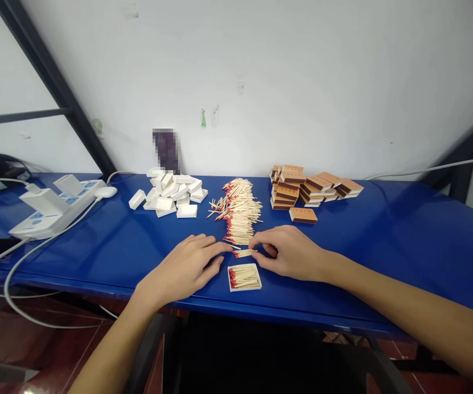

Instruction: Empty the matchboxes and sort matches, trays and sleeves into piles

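A small bunch of matches [242,253] lies on the blue table in front of a long pile of loose red-headed matches [241,210]. My right hand [287,251] has thumb and index finger closed around the plain ends of that bunch. On the other side, my left hand [189,265] rests with its fingers stretched out, the index fingertip close to the red heads and nothing in its grasp. Just nearer to me sits a white matchbox tray [245,290], partly filled with matches, heads to the left.
White empty matchbox trays [170,191] are heaped at the back left. Brown-and-orange matchboxes [287,186] are stacked at the back right. A white power strip [56,210] with plugs and cables lies far left. A wall [240,109] closes off the table's back.
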`<state>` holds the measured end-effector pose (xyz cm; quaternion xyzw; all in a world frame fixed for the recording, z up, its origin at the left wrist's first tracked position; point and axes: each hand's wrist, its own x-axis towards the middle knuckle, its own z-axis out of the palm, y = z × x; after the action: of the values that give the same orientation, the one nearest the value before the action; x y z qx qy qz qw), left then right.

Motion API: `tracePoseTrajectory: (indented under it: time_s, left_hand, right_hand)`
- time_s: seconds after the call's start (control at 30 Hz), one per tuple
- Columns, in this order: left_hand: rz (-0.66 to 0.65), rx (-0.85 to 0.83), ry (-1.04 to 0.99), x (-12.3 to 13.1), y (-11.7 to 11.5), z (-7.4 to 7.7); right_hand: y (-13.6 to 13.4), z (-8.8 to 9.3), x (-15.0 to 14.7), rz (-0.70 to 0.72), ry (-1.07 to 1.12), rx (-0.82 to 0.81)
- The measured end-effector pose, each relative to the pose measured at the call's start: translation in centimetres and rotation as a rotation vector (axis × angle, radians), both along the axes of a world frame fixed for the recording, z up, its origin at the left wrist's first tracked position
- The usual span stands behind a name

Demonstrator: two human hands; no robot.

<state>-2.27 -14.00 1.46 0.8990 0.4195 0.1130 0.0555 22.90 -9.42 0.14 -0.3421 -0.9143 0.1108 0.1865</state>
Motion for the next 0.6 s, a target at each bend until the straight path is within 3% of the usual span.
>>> tracePoseTrajectory:
  time_s: [0.6]
  left_hand:
    - [-0.011, -0.020, 0.006, -0.15, 0.07, -0.15]
  right_hand:
    - [0.07, 0.20, 0.23, -0.017, -0.023, 0.034]
